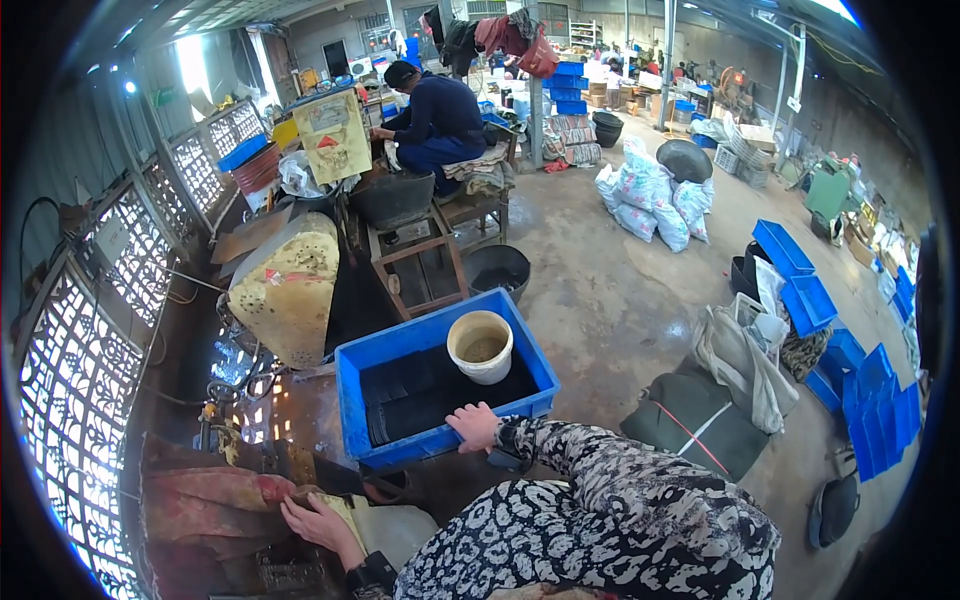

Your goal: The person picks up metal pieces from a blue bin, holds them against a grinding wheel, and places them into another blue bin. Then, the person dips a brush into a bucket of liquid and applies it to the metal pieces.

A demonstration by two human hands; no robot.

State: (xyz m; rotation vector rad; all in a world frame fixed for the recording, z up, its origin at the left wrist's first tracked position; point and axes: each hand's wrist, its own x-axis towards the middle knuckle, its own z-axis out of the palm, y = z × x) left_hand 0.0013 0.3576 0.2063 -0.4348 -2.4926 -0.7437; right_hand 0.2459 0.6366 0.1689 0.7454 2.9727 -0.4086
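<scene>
A blue plastic crate stands in front of me. Stacked flat dark strips lie inside it. At its right side sits a white bucket with murky contents. My right hand is on the crate's near edge, fingers curled over the rim. To the lower left, my left hand has its fingers stretched out and apart. It is beside a stained reddish cloth and a pale cream piece, and nothing shows in its grasp.
A stained yellowish machine cover stands to the left. Beyond the crate are a wooden stool, a black tub and a seated co-worker. White sacks, a dark green bundle and blue bins stand on the right.
</scene>
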